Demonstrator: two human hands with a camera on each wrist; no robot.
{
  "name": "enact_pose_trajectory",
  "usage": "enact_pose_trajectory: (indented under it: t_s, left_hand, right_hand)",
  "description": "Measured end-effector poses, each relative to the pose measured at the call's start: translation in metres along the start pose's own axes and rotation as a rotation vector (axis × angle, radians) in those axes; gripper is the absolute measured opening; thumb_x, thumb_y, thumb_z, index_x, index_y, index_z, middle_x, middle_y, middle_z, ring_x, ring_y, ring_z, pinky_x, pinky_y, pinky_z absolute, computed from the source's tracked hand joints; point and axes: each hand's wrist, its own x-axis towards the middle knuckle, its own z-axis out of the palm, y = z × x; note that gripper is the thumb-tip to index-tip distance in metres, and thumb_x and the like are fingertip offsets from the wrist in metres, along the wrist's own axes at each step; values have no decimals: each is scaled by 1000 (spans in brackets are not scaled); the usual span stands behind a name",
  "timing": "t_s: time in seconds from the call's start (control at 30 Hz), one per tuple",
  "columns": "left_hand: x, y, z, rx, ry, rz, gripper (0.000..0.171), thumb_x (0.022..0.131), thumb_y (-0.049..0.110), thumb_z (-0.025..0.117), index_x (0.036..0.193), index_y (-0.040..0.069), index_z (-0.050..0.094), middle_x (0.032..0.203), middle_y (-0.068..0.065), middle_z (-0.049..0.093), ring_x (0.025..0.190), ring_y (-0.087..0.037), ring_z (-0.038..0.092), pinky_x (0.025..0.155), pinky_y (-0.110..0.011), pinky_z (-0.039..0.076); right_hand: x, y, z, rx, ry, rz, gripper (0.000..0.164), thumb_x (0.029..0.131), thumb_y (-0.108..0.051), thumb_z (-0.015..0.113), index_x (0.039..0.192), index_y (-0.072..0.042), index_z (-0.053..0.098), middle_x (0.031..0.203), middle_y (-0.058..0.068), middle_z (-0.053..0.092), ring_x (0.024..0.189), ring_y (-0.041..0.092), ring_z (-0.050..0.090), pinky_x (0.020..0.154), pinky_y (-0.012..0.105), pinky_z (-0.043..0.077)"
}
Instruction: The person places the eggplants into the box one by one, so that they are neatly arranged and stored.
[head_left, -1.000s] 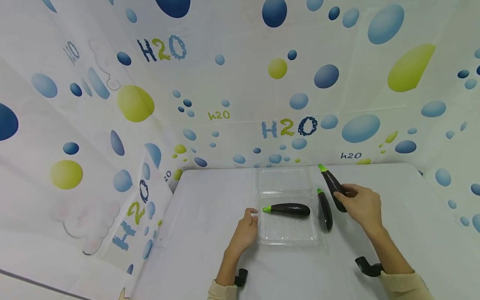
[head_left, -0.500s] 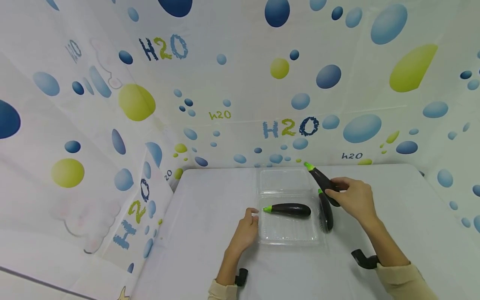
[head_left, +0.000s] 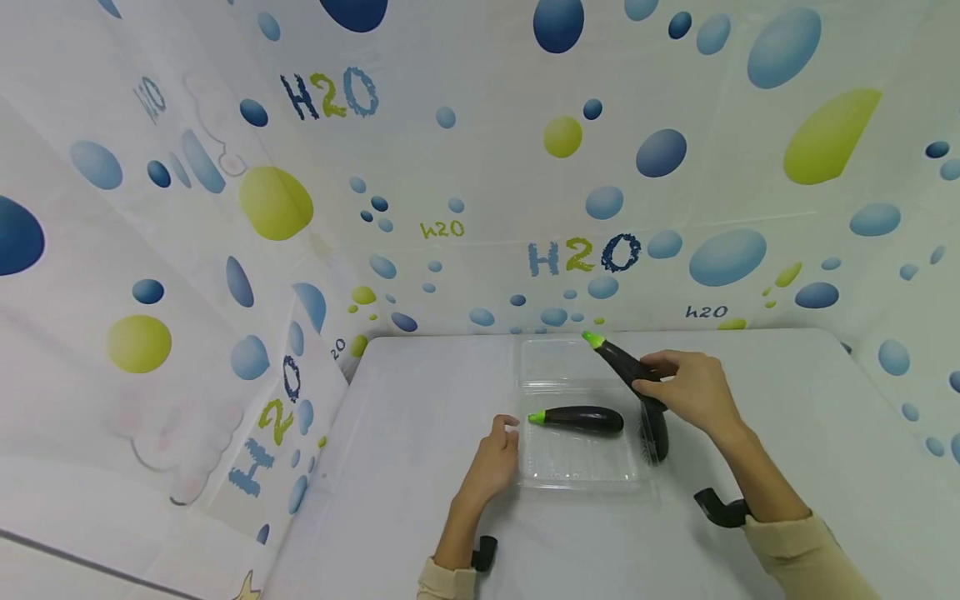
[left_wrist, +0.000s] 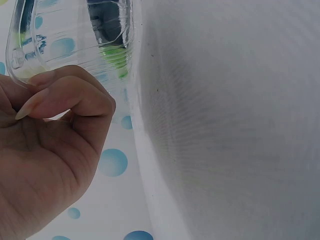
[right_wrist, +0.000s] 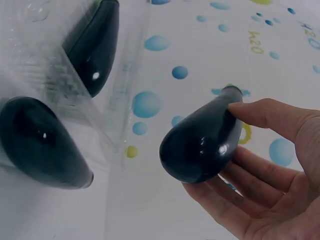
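Note:
My right hand [head_left: 693, 392] holds an eggplant [head_left: 626, 367] with a bright green stem end, tilted, above the right side of a clear plastic clamshell container [head_left: 577, 479]. In the right wrist view, thumb and fingers grip the held eggplant [right_wrist: 205, 140] from its side. A second eggplant [head_left: 581, 419] lies crosswise inside the container, stem end to the left. Outside its right wall rests a third eggplant [head_left: 655, 437], partly covered by the held one. My left hand [head_left: 495, 458] is at the left wall; in the left wrist view its curled fingers [left_wrist: 75, 95] pinch the container rim [left_wrist: 15, 75].
Beneath everything is a white-covered table [head_left: 405, 400]. The container's lid [head_left: 555, 360] lies folded back toward the far edge. A sheet with blue and green dots [head_left: 450, 167] hangs behind and to the left. Dark wrist mounts [head_left: 720, 508] sit on both wrists.
My right hand has carried its eggplant leftward, from right of the container to over its right side. My left hand stays at the left wall, and the other two eggplants have not moved.

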Motion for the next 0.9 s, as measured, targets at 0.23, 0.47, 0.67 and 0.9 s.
enact_pose_trajectory:
  t_s: [0.23, 0.47, 0.67, 0.9]
  left_hand:
    - [-1, 2, 0, 2, 0, -7, 33, 112, 15, 38, 138, -2, 49, 92, -14, 67, 69, -18, 55, 61, -34, 46]
    - [-1, 3, -1, -4, -4, -15, 34, 112, 15, 37, 139, -3, 49, 90, -13, 66, 68, -18, 54, 62, -34, 46]
    - [-1, 2, -1, -7, -6, -10, 34, 112, 15, 38, 139, -3, 49, 101, -19, 68, 74, -20, 58, 63, -36, 47]
    - [-1, 3, -1, -1, -4, -14, 34, 112, 15, 38, 139, -3, 49, 103, -20, 69, 74, -20, 59, 63, -36, 48]
  right_hand:
    - [5, -9, 3, -2, -53, -20, 41, 85, -24, 87, 118, -2, 77, 103, 16, 78, 101, 40, 72, 73, 47, 60]
    - [11, -12, 10, 9, -108, -47, 38, 85, -23, 86, 116, -3, 77, 100, 12, 78, 98, 35, 72, 72, 43, 60]
    - [14, -16, 18, -6, -159, -64, 36, 84, -23, 87, 114, -5, 78, 97, 7, 78, 89, 25, 70, 71, 39, 56]
    - [13, -19, 28, -18, -190, -87, 34, 81, -21, 87, 110, -5, 79, 93, 5, 77, 84, 20, 70, 70, 38, 55]
